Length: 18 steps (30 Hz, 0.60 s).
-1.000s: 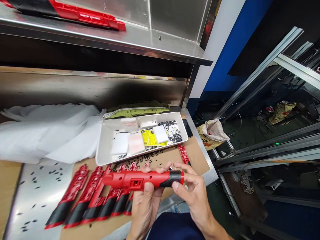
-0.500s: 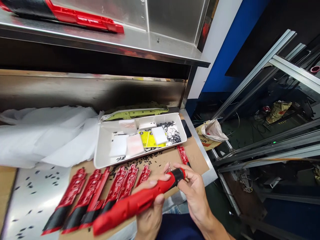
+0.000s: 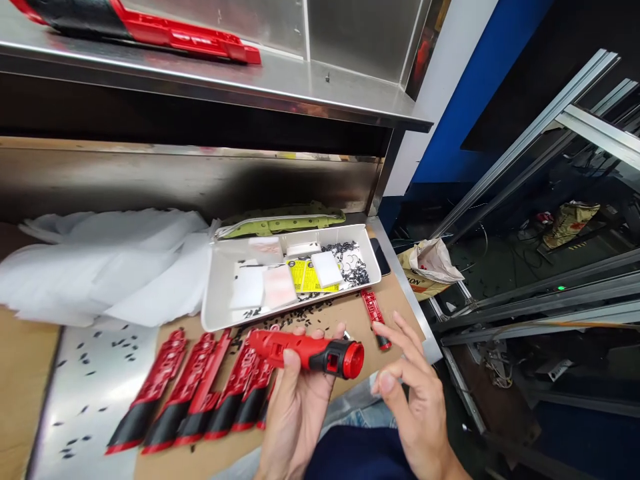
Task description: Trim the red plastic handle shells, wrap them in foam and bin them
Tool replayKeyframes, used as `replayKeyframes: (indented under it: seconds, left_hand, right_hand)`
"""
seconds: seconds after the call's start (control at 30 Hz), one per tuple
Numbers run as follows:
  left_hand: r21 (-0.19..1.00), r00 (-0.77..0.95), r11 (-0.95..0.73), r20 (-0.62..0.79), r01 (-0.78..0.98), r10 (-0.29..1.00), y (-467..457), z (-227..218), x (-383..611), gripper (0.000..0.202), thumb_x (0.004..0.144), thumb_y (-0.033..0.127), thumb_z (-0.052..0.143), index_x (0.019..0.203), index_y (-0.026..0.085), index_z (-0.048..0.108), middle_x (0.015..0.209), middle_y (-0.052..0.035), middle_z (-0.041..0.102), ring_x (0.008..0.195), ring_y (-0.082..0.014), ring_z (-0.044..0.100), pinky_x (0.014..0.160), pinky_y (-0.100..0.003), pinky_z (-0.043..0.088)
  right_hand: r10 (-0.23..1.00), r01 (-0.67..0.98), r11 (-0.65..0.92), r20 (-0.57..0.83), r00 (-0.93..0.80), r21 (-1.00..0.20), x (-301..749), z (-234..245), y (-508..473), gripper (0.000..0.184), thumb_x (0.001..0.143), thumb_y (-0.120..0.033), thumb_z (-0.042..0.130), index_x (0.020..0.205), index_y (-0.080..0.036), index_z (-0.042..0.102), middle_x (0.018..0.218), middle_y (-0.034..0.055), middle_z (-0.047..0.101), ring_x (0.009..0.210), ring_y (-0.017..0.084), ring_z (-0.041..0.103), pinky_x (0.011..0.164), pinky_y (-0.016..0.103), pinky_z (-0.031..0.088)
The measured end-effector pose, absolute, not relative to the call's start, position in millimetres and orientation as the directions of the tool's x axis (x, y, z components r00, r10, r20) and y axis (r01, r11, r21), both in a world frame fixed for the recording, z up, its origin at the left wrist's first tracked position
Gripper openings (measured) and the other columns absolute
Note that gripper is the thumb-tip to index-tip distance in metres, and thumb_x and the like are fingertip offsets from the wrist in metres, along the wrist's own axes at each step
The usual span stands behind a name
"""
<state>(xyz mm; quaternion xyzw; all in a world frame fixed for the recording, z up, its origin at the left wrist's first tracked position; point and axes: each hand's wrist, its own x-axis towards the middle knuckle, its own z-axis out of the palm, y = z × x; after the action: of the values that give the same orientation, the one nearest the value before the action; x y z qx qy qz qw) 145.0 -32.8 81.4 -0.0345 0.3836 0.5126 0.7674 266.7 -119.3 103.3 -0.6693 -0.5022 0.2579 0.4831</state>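
Observation:
My left hand point(image 3: 295, 407) is closed round a red and black tool handle point(image 3: 307, 352), holding it nearly level above the bench with its round red end cap pointing right. My right hand point(image 3: 417, 400) hovers just right of that cap, fingers spread and holding nothing. Below and left of the handle, several red and black half-shells point(image 3: 200, 387) lie side by side on brown cardboard. One small red part point(image 3: 375, 310) lies alone near the bench's right edge.
A white tray point(image 3: 215, 300) of labels, pads and small black rings sits behind the handle. White foam sheets point(image 3: 110, 267) are piled at left. Another red and black shell point(image 3: 140, 30) lies on the steel shelf. Metal rails point(image 3: 525, 293) and a crumpled bag point(image 3: 433, 263) are off to the right.
The handle swung from a steep tilt back to nearly level, its end cap now facing me. My right hand let go of the black end and drew away, fingers spreading.

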Motion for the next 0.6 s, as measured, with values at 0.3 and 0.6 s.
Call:
replayKeyframes:
  seconds: [0.3, 0.6]
  left_hand:
    - [0.344, 0.209, 0.494, -0.612, -0.798, 0.763, -36, 75, 148, 0.054, 0.037, 0.03, 0.097, 0.085, 0.024, 0.072, 0.082, -0.0037, 0.078, 0.088, -0.0321, 0.073, 0.072, -0.034, 0.063]
    - [0.325, 0.276, 0.553, -0.611, -0.768, 0.742, -33, 78, 145, 0.008, 0.082, 0.018, 0.069, 0.09, 0.015, 0.071, 0.083, -0.0079, 0.076, 0.081, -0.023, 0.074, 0.076, -0.031, 0.061]
  right_hand:
    - [0.983, 0.482, 0.038, 0.12, 0.142, -0.875, 249, 96, -111, 0.051, 0.097, -0.06, 0.032, 0.134, -0.032, 0.054, 0.157, 0.0035, 0.033, 0.147, 0.029, 0.021, 0.116, 0.054, 0.028]
    - [0.866, 0.861, 0.373, 0.464, -0.189, -0.346, 279, 89, -99, 0.036, 0.084, -0.049, 0.064, 0.11, -0.024, 0.067, 0.149, 0.0097, 0.041, 0.147, 0.041, 0.01, 0.115, 0.068, 0.013]
